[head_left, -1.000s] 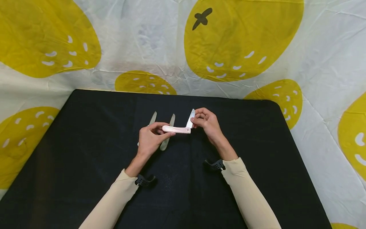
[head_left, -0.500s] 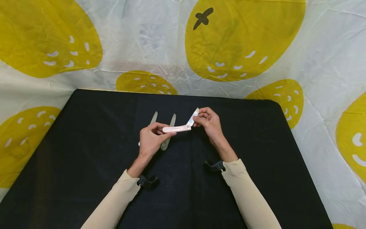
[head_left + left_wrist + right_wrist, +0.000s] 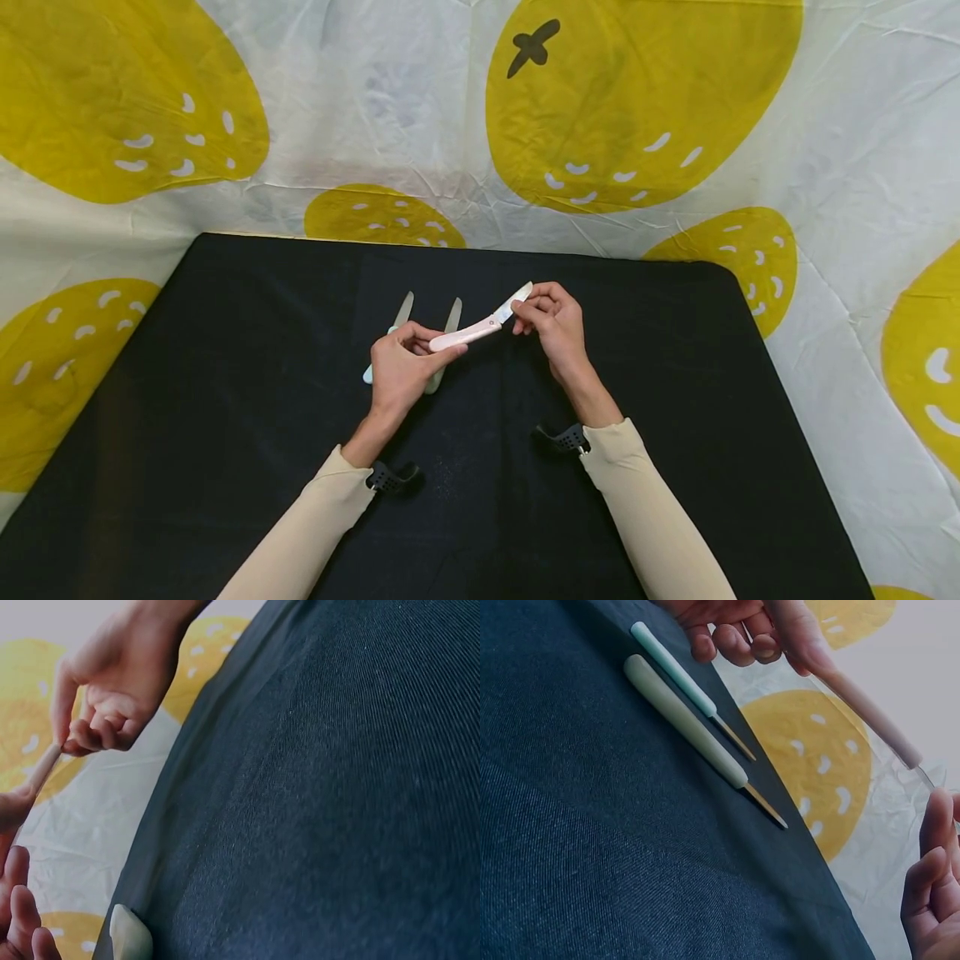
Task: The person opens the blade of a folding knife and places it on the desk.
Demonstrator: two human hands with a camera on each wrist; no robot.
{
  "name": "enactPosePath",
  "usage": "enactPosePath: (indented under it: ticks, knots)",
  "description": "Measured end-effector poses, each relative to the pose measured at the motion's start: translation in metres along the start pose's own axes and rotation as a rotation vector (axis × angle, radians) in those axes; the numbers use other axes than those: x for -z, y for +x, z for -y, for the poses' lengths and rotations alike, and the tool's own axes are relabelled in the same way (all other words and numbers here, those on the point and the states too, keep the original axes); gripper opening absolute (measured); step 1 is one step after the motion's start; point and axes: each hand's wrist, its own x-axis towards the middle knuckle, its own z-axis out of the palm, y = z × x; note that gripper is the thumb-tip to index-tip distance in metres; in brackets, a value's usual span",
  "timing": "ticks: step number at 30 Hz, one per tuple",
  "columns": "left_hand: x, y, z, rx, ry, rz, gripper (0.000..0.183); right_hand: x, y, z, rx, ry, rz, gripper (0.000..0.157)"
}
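A folding knife with a pale pink handle (image 3: 465, 335) is held above the table between both hands. My left hand (image 3: 401, 371) grips the handle's left end between thumb and fingers. Thumb and fingertips of my right hand (image 3: 552, 327) pinch the shiny blade (image 3: 513, 302), which stands out nearly in line with the handle at a slight upward angle. Behind and below the left hand lie two more knives with their blades out. One has a light blue handle (image 3: 673, 669), the other a sage green handle (image 3: 686, 720); the left hand partly covers both in the head view.
A black cloth (image 3: 637, 375) covers the table. White fabric with yellow fruit print (image 3: 420, 108) hangs behind its far edge. Dark straps (image 3: 393, 477) sit at both wrists, below cream sleeves (image 3: 652, 500).
The blade has swung from about a right angle to nearly straight with the pink handle. My right hand moved slightly right with it, while the handle's right end tilted up.
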Motion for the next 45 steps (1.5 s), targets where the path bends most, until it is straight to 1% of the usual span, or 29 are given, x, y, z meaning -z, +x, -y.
enactPosePath:
  ticks: [4, 9, 14, 18, 22, 26, 29, 31, 36, 40, 43, 45]
  knots:
    - [-0.004, -0.001, -0.001, 0.000, -0.006, -0.027, 0.029, -0.002, -0.001, 0.001, -0.011, 0.028, -0.024, 0.017]
    - [-0.008, -0.003, -0.002, 0.016, -0.010, -0.056, 0.029, -0.003, -0.002, 0.001, -0.032, 0.043, -0.050, 0.019]
    - [-0.011, -0.005, -0.004, 0.029, 0.011, -0.042, 0.030, -0.004, -0.001, 0.000, -0.059, 0.053, -0.062, 0.019]
    - [-0.011, -0.006, -0.005, 0.014, 0.046, -0.003, 0.031, -0.004, 0.001, 0.001, -0.075, 0.015, -0.056, 0.018]
    - [-0.013, -0.008, -0.008, -0.026, 0.087, 0.049, 0.030, -0.006, 0.003, 0.001, -0.079, -0.019, -0.058, 0.021]
    - [-0.014, -0.010, -0.012, -0.061, 0.146, 0.105, 0.029, -0.005, 0.006, 0.000, -0.064, -0.047, -0.065, 0.034]
    - [-0.014, -0.013, -0.015, -0.071, 0.195, 0.153, 0.030, -0.004, 0.009, -0.001, -0.053, -0.084, -0.049, 0.044]
    - [-0.014, -0.015, -0.015, -0.073, 0.225, 0.190, 0.032, -0.003, 0.010, -0.001, -0.051, -0.111, -0.027, 0.047]
    - [-0.015, -0.021, -0.016, -0.065, 0.273, 0.261, 0.036, 0.000, 0.012, -0.003, -0.053, -0.167, 0.027, 0.048]
    - [-0.016, -0.024, -0.018, -0.067, 0.295, 0.305, 0.038, 0.002, 0.015, -0.005, -0.050, -0.202, 0.039, 0.047]
    - [-0.017, -0.026, -0.019, -0.082, 0.320, 0.325, 0.038, 0.005, 0.016, -0.007, -0.052, -0.230, 0.045, 0.047]
    - [-0.018, -0.028, -0.020, -0.087, 0.336, 0.327, 0.038, 0.006, 0.017, -0.009, -0.054, -0.250, 0.057, 0.048]
